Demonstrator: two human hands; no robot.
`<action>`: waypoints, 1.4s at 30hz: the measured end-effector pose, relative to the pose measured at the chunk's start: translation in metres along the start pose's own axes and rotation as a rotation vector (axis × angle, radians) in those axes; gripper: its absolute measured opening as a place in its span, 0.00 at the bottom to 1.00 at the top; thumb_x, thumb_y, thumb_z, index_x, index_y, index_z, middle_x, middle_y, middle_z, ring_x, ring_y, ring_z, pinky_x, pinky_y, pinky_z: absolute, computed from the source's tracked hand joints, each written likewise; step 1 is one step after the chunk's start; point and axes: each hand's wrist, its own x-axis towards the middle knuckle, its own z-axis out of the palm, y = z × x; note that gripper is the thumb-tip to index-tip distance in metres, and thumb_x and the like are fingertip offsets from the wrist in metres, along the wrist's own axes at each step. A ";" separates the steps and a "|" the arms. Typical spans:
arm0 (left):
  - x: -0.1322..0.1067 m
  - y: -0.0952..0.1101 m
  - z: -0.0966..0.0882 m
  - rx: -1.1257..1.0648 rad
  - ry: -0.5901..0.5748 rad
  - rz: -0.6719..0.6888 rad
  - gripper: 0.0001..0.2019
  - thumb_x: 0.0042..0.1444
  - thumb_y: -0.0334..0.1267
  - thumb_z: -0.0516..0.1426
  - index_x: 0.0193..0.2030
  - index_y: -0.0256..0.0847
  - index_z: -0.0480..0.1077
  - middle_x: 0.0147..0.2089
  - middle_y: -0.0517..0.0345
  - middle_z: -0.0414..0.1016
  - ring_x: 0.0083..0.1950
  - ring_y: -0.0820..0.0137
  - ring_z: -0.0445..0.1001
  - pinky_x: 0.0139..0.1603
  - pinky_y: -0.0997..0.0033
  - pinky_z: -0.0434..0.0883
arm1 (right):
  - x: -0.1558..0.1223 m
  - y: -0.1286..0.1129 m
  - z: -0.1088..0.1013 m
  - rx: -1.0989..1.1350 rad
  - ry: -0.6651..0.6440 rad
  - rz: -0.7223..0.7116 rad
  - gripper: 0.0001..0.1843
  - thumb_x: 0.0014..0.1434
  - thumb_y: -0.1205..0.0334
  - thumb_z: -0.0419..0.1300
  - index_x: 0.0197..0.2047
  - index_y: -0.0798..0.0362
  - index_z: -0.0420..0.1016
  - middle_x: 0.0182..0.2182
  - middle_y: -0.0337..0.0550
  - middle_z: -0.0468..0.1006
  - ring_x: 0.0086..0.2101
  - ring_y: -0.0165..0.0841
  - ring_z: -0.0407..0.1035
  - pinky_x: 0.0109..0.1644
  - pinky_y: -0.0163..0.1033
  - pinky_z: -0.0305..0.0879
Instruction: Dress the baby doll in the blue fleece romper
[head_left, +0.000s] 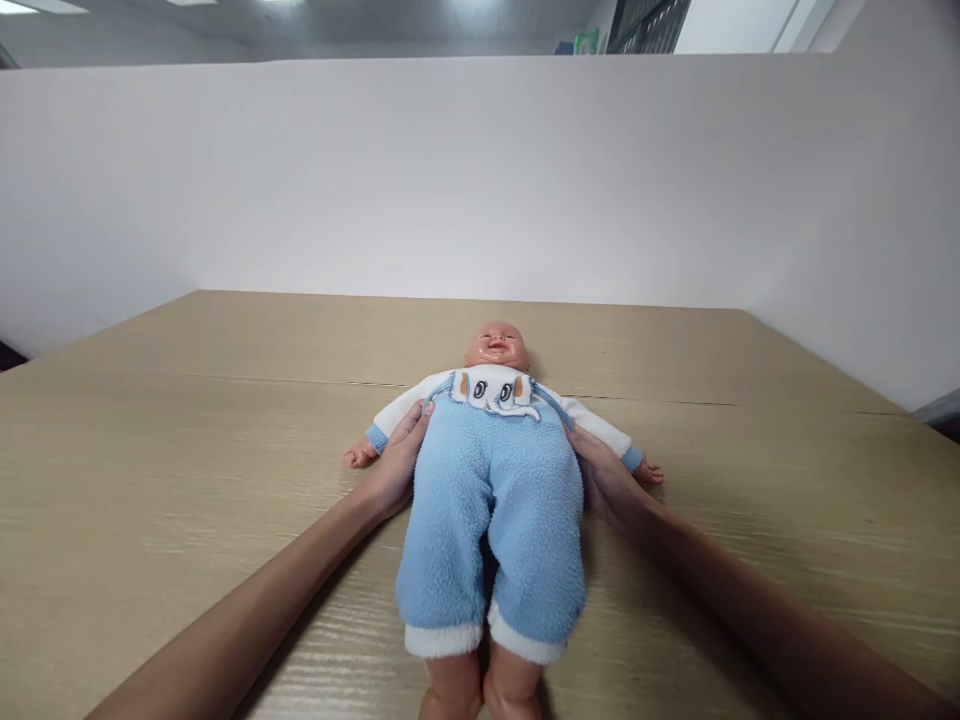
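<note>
A baby doll [496, 345] lies on its back on the wooden table, its head away from me and its bare legs toward me. It wears a fluffy light blue and white outfit [457, 510] with an elephant face on the chest. My left hand [403, 458] grips the doll's left-hand side in view at the waist, thumb on top. My right hand [602, 474] holds the opposite side at the same height. The fingers of both hands are partly hidden beneath or behind the doll's body. The doll's arms stretch out to either side, past my hands.
The light wooden table [187, 430] has seams running across it. A white partition [465, 180] stands along its far edge and continues down the right side. Ceiling lights and a dark railing [649, 25] show above the partition.
</note>
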 end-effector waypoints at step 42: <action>0.001 0.005 -0.003 0.043 -0.103 0.041 0.31 0.62 0.64 0.66 0.62 0.45 0.73 0.55 0.52 0.82 0.51 0.59 0.80 0.51 0.62 0.76 | -0.006 -0.004 0.004 -0.039 -0.035 -0.025 0.26 0.61 0.39 0.71 0.58 0.39 0.82 0.59 0.41 0.85 0.68 0.50 0.69 0.73 0.55 0.66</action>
